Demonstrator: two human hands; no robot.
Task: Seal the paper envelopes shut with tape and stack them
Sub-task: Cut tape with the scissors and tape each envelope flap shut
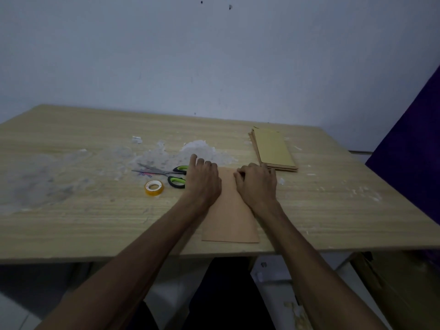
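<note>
Both forearms reach up from the bottom edge over dark-clad legs and cross the near edge of the table (71, 225), a pale wood-grain top that runs back to a bluish-white wall (214, 55). Nearest on the top lies the envelope (232, 217), a tan sheet set lengthwise away from the person, its near end just inside the table edge and its far end under both hands. To the right, below the table, stands a brown cardboard box (400, 282), and a purple cloth (409, 144) hangs along the right side. The left hand (203, 181) rests palm down on the envelope's far left corner, its fingers bent at the knuckles and spread past the paper's edge; whether they pinch anything cannot be told. The right hand (258, 183) lies on the far right part, fingers curled under with the tips together near the envelope's middle, as if pinching something small, though what they hold is too small to tell. Just left of the left hand lie scissors (166, 176) with green-and-black handles, blades pointing left, one handle loop touching or hidden by the hand. A tape roll (154, 188) lies flat near the scissors, on their near side. Beyond them spreads a patch of clear scraps (166, 153). Farther right, a stack (273, 148) of envelopes lies just past the right hand.
</note>
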